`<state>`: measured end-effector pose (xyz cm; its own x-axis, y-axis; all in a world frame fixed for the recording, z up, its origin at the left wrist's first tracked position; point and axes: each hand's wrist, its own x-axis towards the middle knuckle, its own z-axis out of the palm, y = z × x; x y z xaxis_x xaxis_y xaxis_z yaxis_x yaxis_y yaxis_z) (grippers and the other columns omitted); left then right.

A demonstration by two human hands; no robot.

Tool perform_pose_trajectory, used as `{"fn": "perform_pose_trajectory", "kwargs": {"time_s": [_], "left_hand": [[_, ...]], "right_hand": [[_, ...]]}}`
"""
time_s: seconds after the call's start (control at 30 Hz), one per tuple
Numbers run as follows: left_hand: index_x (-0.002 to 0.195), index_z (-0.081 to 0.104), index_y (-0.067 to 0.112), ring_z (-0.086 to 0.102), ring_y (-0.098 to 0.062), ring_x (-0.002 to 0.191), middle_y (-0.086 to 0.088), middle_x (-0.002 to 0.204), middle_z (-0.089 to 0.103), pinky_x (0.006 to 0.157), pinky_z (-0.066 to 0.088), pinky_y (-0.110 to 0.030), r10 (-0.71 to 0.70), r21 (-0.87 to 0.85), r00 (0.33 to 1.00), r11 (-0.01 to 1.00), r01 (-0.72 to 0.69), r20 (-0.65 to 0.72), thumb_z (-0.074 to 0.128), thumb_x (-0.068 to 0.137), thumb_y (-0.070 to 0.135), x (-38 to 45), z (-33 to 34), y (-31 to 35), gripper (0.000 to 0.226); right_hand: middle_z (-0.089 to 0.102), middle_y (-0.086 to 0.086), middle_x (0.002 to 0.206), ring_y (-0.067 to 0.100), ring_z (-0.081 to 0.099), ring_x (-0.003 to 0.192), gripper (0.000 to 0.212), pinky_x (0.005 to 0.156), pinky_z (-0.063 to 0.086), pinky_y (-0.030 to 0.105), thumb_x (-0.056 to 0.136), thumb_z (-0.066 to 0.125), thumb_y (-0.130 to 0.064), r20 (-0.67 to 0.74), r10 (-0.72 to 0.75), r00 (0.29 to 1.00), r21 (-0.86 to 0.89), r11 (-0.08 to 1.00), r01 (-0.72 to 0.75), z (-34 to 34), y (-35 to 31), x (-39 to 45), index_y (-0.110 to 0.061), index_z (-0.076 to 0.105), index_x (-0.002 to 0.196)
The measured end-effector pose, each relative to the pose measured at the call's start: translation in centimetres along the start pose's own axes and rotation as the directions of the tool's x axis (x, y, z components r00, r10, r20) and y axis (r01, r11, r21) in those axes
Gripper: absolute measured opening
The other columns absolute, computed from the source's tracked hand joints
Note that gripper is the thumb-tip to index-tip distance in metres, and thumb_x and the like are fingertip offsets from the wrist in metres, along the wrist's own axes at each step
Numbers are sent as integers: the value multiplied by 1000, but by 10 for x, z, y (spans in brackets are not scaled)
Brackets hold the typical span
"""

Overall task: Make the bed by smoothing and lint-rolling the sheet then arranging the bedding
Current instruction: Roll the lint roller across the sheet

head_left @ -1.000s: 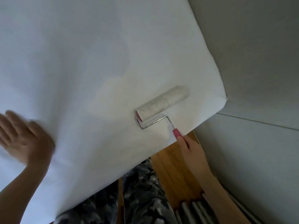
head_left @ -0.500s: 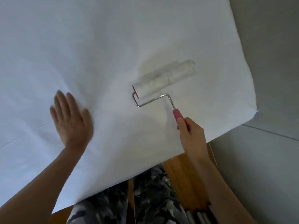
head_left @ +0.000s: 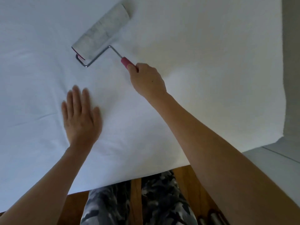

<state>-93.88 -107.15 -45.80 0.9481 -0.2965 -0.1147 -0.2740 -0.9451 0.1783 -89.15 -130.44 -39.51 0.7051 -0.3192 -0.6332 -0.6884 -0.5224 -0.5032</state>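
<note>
Fingers (head_left: 132, 66) of the right hand (head_left: 146, 79) curl round the pink handle of the lint roller (head_left: 101, 32), whose drum lies on the white sheet (head_left: 203, 62) far up the bed. The left hand (head_left: 80, 118) rests flat, fingers straight, holding nothing. To roll well, I judge: keep that palm pinning the fabric taut, press evenly, and overlap straight strokes toward the faint crease (head_left: 43, 116) at left.

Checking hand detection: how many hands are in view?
2. Left hand lies flat on the sheet; right hand grips the lint roller handle, farther up the bed.
</note>
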Motion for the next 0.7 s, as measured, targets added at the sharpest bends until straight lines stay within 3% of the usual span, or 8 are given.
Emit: {"fn": "perform_pose_trajectory", "kwargs": {"time_s": [0.1, 0.2, 0.33, 0.4, 0.5, 0.6, 0.7], "left_hand": [[154, 20, 7, 13, -32, 149, -17, 160, 15, 121, 8, -45, -88, -11, 996, 996, 88, -3, 26, 102, 37, -38, -6, -38, 60], [153, 18, 2, 11, -33, 148, -20, 159, 13, 121, 11, -49, -123, -12, 991, 992, 124, 45, 25, 101, 37, -83, -9, -66, 62], [151, 16, -2, 10, -34, 149, -21, 160, 12, 120, 11, -52, -160, -8, 980, 987, 163, 122, 25, 100, 39, -123, -10, -77, 66], [151, 17, -4, 10, -35, 148, -23, 159, 13, 121, 9, -51, -157, 1, 976, 987, 158, 154, 25, 100, 38, -130, -13, -76, 66], [150, 18, -5, 11, -36, 148, -24, 158, 14, 121, 9, -49, -161, 27, 955, 987, 159, 248, 26, 100, 38, -126, -23, -74, 66], [147, 26, -6, 21, -38, 145, -26, 155, 21, 117, 21, -51, -146, 54, 905, 989, 136, 399, 30, 98, 37, -124, -41, -78, 66], [150, 25, -2, 21, -37, 145, -23, 158, 13, 115, 28, -49, -90, 36, 818, 996, 85, 569, 54, 94, 37, -128, -73, -78, 74]], "right_hand": [[51, -3, 67, 27, 53, 72, 43, 57, 32, 33, 100, 33, -48, -21, 81, 997, 0, 997, -81, 10, 34, -31, -22, 43, 67], [49, -3, 58, 23, 52, 61, 50, 55, 35, 33, 96, 36, -58, -62, 162, 985, 53, 986, -159, 13, 78, -82, -23, 42, 61], [56, -1, 64, 18, 53, 58, 30, 52, 37, 27, 100, 42, -38, -30, 220, 975, 37, 975, -219, 11, 142, -155, -24, 56, 79], [59, 1, 68, 20, 55, 61, 25, 54, 40, 30, 100, 44, -34, -22, 282, 959, 10, 960, -282, 10, 163, -176, -26, 57, 81], [61, 3, 70, 21, 57, 64, 24, 56, 42, 30, 100, 44, -33, -13, 323, 946, -29, 946, -323, 7, 166, -182, -25, 56, 81], [60, 2, 74, 18, 58, 67, 30, 60, 42, 28, 101, 40, -37, -11, 325, 945, -46, 944, -326, 2, 146, -184, -20, 56, 83], [58, 3, 68, 17, 55, 63, 44, 57, 39, 26, 101, 36, -44, -17, 339, 940, -59, 939, -340, -9, 117, -194, -16, 52, 70]]}}
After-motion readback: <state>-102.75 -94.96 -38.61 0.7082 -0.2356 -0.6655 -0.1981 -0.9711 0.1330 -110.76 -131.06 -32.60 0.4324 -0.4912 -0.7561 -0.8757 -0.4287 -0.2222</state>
